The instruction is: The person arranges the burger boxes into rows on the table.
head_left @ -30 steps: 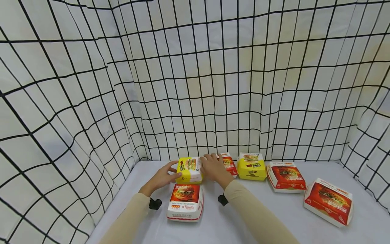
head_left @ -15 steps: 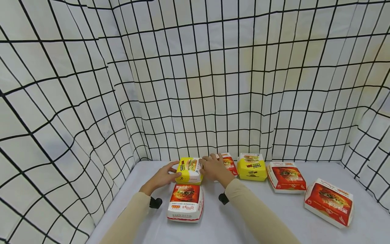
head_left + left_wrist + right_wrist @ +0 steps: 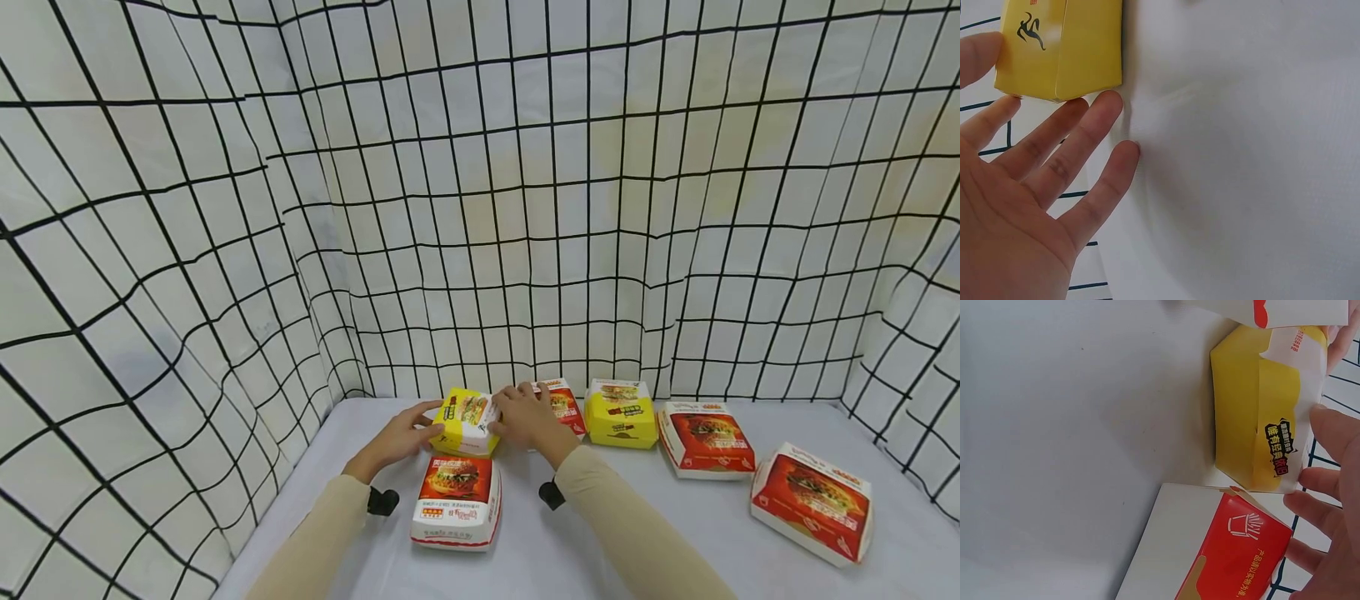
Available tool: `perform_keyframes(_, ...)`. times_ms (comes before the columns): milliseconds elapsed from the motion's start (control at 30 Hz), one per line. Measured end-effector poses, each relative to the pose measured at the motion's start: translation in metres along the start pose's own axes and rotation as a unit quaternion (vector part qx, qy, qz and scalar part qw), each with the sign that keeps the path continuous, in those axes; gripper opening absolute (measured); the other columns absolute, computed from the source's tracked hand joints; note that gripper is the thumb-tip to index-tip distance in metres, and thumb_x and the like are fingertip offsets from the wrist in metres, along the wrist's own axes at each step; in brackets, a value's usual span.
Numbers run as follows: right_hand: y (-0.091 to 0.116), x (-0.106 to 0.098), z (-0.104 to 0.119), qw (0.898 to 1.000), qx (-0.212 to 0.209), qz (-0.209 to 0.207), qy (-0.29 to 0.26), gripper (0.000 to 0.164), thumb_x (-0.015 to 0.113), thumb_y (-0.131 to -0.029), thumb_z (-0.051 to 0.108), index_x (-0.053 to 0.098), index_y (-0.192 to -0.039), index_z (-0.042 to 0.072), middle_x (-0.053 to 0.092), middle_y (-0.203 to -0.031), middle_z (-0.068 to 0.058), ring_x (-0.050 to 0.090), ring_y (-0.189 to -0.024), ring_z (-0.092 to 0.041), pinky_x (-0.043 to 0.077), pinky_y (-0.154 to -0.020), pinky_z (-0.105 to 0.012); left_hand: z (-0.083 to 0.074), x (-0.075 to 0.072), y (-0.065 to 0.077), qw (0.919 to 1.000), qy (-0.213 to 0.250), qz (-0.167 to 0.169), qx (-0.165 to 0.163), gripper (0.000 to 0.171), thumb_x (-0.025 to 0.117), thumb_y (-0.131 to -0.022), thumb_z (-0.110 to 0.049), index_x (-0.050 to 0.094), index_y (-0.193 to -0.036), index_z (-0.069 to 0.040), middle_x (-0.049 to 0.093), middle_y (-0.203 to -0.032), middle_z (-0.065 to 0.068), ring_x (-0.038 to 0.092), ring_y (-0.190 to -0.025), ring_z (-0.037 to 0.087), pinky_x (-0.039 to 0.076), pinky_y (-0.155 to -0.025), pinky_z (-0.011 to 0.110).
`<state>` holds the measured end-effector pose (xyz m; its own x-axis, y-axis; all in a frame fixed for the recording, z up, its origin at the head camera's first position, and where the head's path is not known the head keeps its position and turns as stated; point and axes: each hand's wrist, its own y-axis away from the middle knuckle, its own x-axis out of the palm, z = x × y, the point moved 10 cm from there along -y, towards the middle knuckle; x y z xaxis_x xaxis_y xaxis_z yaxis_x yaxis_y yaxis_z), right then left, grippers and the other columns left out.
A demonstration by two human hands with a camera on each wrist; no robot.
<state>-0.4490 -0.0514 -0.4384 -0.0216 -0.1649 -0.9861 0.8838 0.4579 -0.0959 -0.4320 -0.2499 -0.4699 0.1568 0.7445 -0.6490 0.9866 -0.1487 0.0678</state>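
Note:
A yellow-and-white burger box (image 3: 465, 423) lies on the white table, turned slightly, between both hands. My left hand (image 3: 395, 435) is at its left end; in the left wrist view its fingers (image 3: 1088, 140) are spread and nearly straight, the tips touching the box's end and the thumb at its edge. At the right end my right hand (image 3: 527, 421) grips a corner, the thumb (image 3: 1338, 434) and fingertips against the white top in the right wrist view. Behind that hand stands a red burger box (image 3: 564, 404), partly covered. A red-and-white burger box (image 3: 456, 500) lies just in front.
To the right, a second yellow burger box (image 3: 621, 414) and two more red boxes, one middle-right (image 3: 707, 439) and one far right (image 3: 812, 502), lie in a row. A white cloth wall with a black grid (image 3: 480, 250) closes off the back and sides.
The yellow-and-white box between the hands has turned a little clockwise as seen from above. Both hands have shifted only slightly with it; the other boxes stay in place.

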Motion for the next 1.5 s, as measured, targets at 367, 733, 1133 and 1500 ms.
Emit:
perform_keyframes(367, 0.001, 0.002, -0.001, 1.000, 0.004, -0.020, 0.005, 0.063, 0.061, -0.096, 0.059, 0.054, -0.146, 0.021, 0.053, -0.151, -0.003, 0.039, -0.144, -0.033, 0.021, -0.120, -0.064, -0.002, -0.002, -0.001, 0.9998, -0.006, -0.013, 0.010, 0.052, 0.063, -0.102, -0.033, 0.051, -0.151, -0.019, 0.066, -0.125, 0.017, 0.067, -0.080, 0.023, 0.051, -0.071, 0.032)
perform_keyframes(733, 0.005, -0.001, 0.005, 0.999, 0.002, -0.031, 0.006, 0.067, 0.064, -0.093, 0.060, 0.055, -0.140, 0.014, 0.057, -0.145, -0.008, 0.042, -0.140, -0.034, 0.022, -0.120, -0.063, -0.003, -0.010, -0.003, 0.9969, -0.049, -0.057, 0.020, 0.042, 0.064, -0.101, -0.033, 0.061, -0.140, -0.016, 0.071, -0.117, 0.014, 0.068, -0.075, 0.022, 0.050, -0.081, 0.038)
perform_keyframes(1133, 0.006, 0.001, 0.009, 0.998, 0.007, -0.057, 0.024, 0.070, 0.068, -0.091, 0.060, 0.055, -0.138, 0.010, 0.059, -0.141, -0.010, 0.047, -0.137, -0.033, 0.026, -0.119, -0.062, -0.008, -0.021, 0.000, 0.9898, -0.087, -0.111, 0.023, 0.036, 0.068, -0.098, -0.030, 0.069, -0.129, -0.011, 0.067, -0.093, 0.009, 0.058, -0.065, 0.016, 0.043, -0.061, 0.029)
perform_keyframes(1500, 0.011, -0.002, 0.010, 0.997, 0.005, -0.065, 0.051, 0.059, 0.065, -0.096, 0.053, 0.058, -0.138, 0.012, 0.062, -0.137, -0.008, 0.048, -0.134, -0.031, 0.027, -0.119, -0.061, -0.013, -0.020, 0.001, 0.9911, -0.067, -0.109, 0.037, 0.041, 0.071, -0.096, -0.025, 0.064, -0.133, -0.008, 0.071, -0.104, 0.012, 0.065, -0.074, 0.017, 0.051, -0.064, 0.029)
